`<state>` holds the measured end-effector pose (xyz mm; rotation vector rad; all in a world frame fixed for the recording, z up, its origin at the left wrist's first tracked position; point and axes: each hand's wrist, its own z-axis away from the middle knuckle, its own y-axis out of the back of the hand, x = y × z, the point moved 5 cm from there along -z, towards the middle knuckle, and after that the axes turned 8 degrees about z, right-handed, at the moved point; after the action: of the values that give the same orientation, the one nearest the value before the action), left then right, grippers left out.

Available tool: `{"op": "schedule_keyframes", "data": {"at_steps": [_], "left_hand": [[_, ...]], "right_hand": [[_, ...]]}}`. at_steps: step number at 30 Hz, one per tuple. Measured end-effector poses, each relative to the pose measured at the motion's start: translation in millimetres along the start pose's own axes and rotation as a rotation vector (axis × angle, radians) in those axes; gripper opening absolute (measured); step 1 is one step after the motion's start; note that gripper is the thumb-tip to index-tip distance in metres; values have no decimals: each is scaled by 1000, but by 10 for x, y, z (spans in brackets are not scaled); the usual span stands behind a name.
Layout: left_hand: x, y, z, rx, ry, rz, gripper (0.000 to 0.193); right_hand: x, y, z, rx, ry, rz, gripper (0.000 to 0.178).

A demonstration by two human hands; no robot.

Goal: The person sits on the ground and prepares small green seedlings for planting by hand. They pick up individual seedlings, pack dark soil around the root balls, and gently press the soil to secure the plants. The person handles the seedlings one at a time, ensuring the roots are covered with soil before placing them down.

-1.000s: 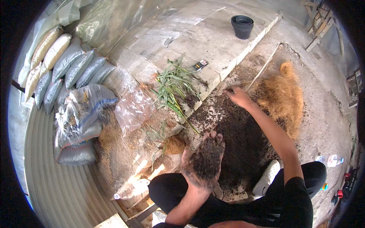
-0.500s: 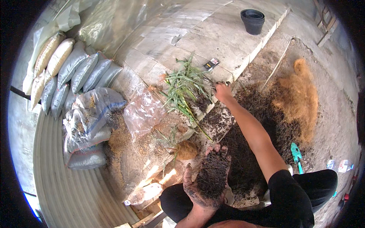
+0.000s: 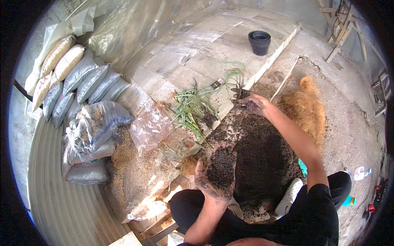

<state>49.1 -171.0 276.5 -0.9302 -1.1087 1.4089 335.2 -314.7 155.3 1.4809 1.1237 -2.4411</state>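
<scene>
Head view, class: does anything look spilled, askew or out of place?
Yes: loose tan husk-like material lies strewn beside the stacked grey sacks, as if spilled. A clear plastic bottle lies on its side at lower left, rather than upright.

Find soil heap central, immediately before seated person. Note fibre pile right of heap, bottle farther right. Note plant bundle left of heap, plastic bag left of bundle, sacks stacked farther left. Locate nested pots beyond, on slab. Record soil in left hand, plant in right hand, near heap's far end.
</scene>
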Motion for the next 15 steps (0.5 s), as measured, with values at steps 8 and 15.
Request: {"op": "schedule_keyframes", "data": {"at_steps": [8, 15], "left_hand": [[-155, 13, -168, -1, 74, 3, 53], [-541, -1, -203, -110, 241, -175, 50]], "right_hand": [[-933, -806, 1605, -24, 88, 234, 38], [-1084, -881, 2481, 2, 135, 731, 41]]}}
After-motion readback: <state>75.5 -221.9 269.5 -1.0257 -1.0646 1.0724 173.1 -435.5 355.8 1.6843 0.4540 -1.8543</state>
